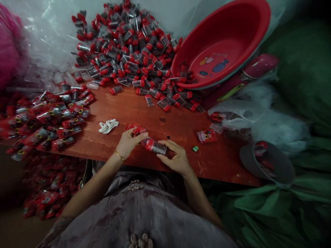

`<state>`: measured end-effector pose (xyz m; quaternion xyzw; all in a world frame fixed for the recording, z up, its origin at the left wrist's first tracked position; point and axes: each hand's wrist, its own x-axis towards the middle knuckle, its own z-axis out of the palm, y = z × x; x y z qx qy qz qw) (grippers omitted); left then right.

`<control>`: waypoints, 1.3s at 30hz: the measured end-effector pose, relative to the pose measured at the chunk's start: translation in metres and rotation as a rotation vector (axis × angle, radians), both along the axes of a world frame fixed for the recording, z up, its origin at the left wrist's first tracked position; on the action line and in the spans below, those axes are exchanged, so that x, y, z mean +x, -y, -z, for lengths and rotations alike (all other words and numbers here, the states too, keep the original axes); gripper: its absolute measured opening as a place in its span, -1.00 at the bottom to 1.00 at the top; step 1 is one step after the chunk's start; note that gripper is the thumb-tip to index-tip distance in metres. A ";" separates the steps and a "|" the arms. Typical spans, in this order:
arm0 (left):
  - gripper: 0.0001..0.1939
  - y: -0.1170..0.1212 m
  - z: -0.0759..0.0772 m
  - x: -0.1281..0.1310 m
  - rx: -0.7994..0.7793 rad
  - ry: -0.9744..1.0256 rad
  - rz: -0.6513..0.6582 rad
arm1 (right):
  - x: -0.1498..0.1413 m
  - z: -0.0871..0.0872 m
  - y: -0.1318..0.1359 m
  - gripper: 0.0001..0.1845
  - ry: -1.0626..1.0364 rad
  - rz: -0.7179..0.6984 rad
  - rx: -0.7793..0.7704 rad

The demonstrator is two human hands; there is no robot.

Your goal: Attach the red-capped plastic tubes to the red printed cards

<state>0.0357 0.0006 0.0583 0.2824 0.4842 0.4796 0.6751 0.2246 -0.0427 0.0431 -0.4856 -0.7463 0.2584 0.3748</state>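
Across the worktop (129, 106), red-capped jars (124, 44) heap beside a tilted red basin (232, 38). Near the front edge, right hand (179, 159) and left hand (126, 143): right grip round a single jar (158, 147), left pinching a red printed wrapper (136, 128).

The held container (158, 148) is clear, dark inside, red at one end; the wrapper (136, 128) at its ten o'clock is red. The tabletop (126, 106) is reddish brown. At one o'clock, the red basin (232, 31) carries yellow, pink and blue figures (219, 66); at ten, a bundle (9, 48) is pink. The garment (139, 213) at six, dimly lit, seems greyish mauve with darker blotches.
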 end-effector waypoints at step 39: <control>-0.62 0.002 0.006 0.021 -0.104 0.222 -0.096 | -0.055 0.013 -0.002 -0.61 0.042 0.243 0.346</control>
